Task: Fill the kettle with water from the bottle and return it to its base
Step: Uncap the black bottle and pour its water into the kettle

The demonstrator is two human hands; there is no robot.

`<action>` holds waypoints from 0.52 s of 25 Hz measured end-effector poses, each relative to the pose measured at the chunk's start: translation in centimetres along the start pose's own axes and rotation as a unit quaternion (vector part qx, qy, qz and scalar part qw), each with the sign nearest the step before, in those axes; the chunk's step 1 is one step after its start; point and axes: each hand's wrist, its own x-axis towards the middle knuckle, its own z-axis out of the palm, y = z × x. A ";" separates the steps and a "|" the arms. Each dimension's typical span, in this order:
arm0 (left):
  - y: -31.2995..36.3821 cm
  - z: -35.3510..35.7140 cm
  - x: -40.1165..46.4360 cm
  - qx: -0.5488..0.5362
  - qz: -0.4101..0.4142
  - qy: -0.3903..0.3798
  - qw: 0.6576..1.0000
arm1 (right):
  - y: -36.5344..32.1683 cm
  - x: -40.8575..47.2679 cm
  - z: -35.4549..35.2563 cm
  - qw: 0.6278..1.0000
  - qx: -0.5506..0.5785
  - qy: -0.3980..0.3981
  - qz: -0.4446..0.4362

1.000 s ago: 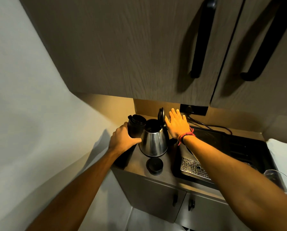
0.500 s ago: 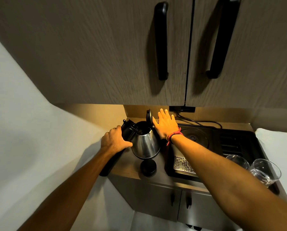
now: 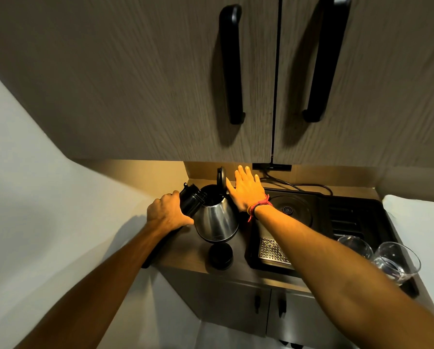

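A steel kettle [image 3: 217, 220] stands on the wooden counter [image 3: 185, 250] with its black lid [image 3: 221, 176] flipped up. My left hand [image 3: 165, 212] grips a black bottle [image 3: 192, 200], tilted so its mouth rests at the kettle's open rim. No water stream is visible. My right hand [image 3: 246, 190] lies flat with fingers stretched against the kettle's back, beside the lid. The round black kettle base [image 3: 289, 210] sits bare on the black tray [image 3: 362, 212] to the right. A black bottle cap [image 3: 220, 255] lies in front of the kettle.
Two clear glasses [image 3: 397, 260] stand at the tray's right front, next to a metal drip grate [image 3: 271, 250]. A power cord [image 3: 299, 186] runs along the back wall. Upper cabinet doors with black handles [image 3: 232, 64] hang low overhead. A white wall closes the left side.
My left hand has tipped the bottle from upright beside the kettle over to the kettle's mouth. My right hand stays against the kettle. The view has turned right.
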 end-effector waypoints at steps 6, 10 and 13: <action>0.1 -0.4 0.1 0.014 -0.001 -0.009 1.000 | 0.1 -0.1 -0.1 1.000 0.004 0.011 -0.002; 0.0 -0.6 0.1 0.019 -0.001 -0.004 1.000 | 0.1 -0.1 -0.1 1.000 0.002 0.009 -0.001; 0.0 -0.7 -0.1 0.023 -0.002 0.001 1.000 | 0.1 -0.1 -0.1 1.000 0.000 0.009 0.001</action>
